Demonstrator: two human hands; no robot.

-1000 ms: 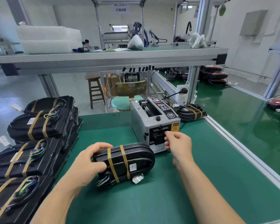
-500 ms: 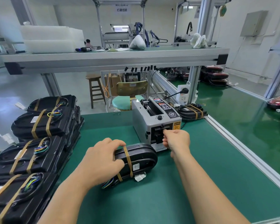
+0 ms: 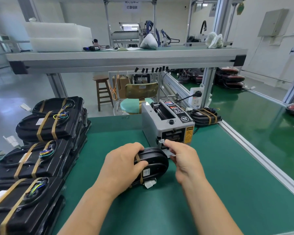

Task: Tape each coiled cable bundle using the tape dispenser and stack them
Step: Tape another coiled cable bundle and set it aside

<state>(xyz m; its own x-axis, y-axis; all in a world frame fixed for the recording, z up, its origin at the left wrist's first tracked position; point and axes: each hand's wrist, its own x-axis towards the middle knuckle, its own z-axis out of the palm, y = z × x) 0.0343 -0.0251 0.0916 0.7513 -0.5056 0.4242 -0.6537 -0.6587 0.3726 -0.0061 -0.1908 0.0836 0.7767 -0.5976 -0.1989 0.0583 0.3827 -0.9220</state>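
Observation:
A black coiled cable bundle [image 3: 157, 161] with brown tape bands lies on the green mat just in front of the grey tape dispenser [image 3: 166, 128]. My left hand [image 3: 124, 164] covers and grips its left half, tilting it up on edge. My right hand [image 3: 184, 158] is just in front of the dispenser's slot and pinches a short clear tape strip [image 3: 162, 141] between thumb and forefinger, over the bundle's right end. Taped bundles lie stacked in piles [image 3: 41, 131] along the left side of the table.
One more taped bundle [image 3: 205, 115] lies behind the dispenser by a power socket [image 3: 196, 97]. An aluminium rail [image 3: 255, 151] borders the mat on the right. An overhead shelf [image 3: 122, 56] spans the bench. Beyond the table stand a stool [image 3: 101, 89] and a chair [image 3: 139, 99].
My left hand slid further over the bundle and tipped it up. My right hand drew back from the dispenser slot with a tape strip between its fingers.

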